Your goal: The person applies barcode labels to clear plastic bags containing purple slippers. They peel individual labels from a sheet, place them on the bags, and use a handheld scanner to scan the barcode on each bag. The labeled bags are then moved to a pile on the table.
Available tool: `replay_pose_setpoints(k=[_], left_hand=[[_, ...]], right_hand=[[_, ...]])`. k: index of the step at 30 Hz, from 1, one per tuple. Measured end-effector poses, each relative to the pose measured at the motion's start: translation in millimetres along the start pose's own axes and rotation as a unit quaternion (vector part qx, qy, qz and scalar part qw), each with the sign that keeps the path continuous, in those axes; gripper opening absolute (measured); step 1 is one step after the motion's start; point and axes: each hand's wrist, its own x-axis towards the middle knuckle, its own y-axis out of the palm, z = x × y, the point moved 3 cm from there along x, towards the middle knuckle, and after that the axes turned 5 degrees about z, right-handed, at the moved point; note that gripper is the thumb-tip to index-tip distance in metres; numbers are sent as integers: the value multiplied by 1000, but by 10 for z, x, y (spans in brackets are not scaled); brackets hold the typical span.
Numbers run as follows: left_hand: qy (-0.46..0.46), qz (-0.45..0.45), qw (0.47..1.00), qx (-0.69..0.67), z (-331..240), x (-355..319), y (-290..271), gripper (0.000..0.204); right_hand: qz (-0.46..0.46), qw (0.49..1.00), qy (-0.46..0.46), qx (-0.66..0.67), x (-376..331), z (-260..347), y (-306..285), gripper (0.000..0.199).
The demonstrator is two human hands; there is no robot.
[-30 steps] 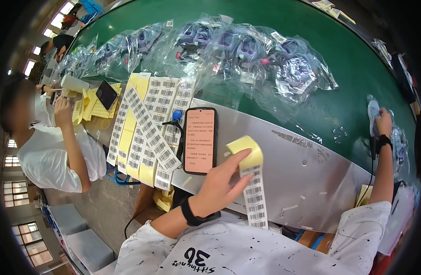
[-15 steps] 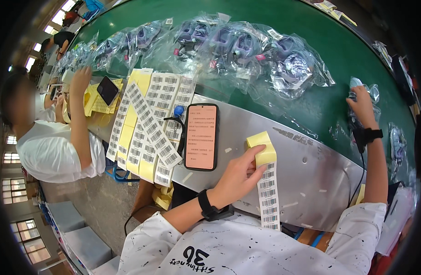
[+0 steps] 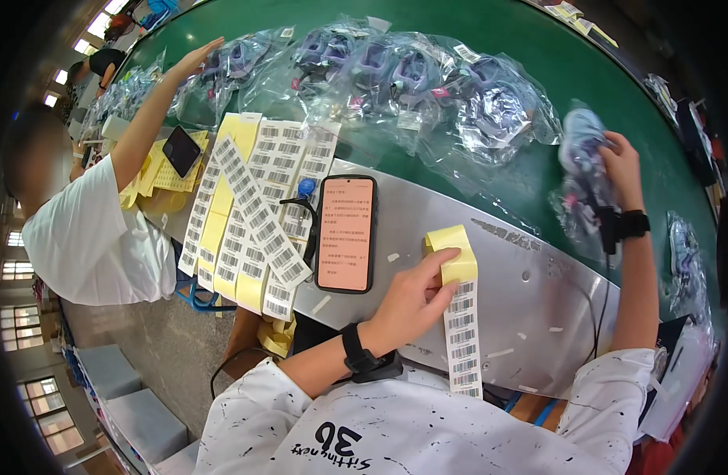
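My left hand (image 3: 411, 305) pinches a strip of barcode labels (image 3: 462, 340) between thumb and fingers. The strip's yellow backing is folded over at the top, and its printed end hangs over the metal table edge. At the right, my right hand (image 3: 620, 170) grips a clear plastic bag with what look like lavender-grey shoes (image 3: 583, 150), slightly blurred, over the green table. A row of similar bagged shoes (image 3: 411, 75) lies across the far side. Left of my left hand is a phone (image 3: 345, 233) with a lit screen, beside several barcode label sheets (image 3: 253, 214).
At the left a co-worker in a white shirt (image 3: 102, 229) reaches toward the bags. A dark phone (image 3: 182, 150) lies on yellow sheets there. Another bagged item (image 3: 689, 269) is at the far right. A thin cable (image 3: 602, 317) hangs by my right wrist. Grey boxes (image 3: 146, 419) stand lower left.
My right hand has brought the bagged shoes up and left, off the spot where they lay. My left hand keeps its pinch on the strip. The co-worker's arm has stretched toward the bags.
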Motion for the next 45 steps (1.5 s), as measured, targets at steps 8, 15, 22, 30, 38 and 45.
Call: replay_pose_setpoints(k=[8, 15, 22, 30, 38, 45], left_hand=[[6, -20, 1000, -11, 3, -13, -34, 43], [-13, -37, 999, -14, -60, -87, -86, 29], [30, -5, 995, -95, -267, 75, -42, 23], [23, -1, 999, -30, -249, 18, 18, 29], [36, -5, 999, 39, -245, -8, -16, 24], [20, 42, 996, 82, -336, 6, -39, 23]], right_hand=[[-19, 924, -230, -306, -304, 372, 596, 50], [-60, 922, -331, -191, -1363, 1174, 700, 30], [331, 914, 19, 235, -2532, 1069, 1427, 17], [162, 948, -33, 272, -2594, 1093, 1332, 16], [113, 972, -139, 152, -2560, 1168, 1287, 9], [169, 957, -132, 197, -2543, 1061, 1247, 10]])
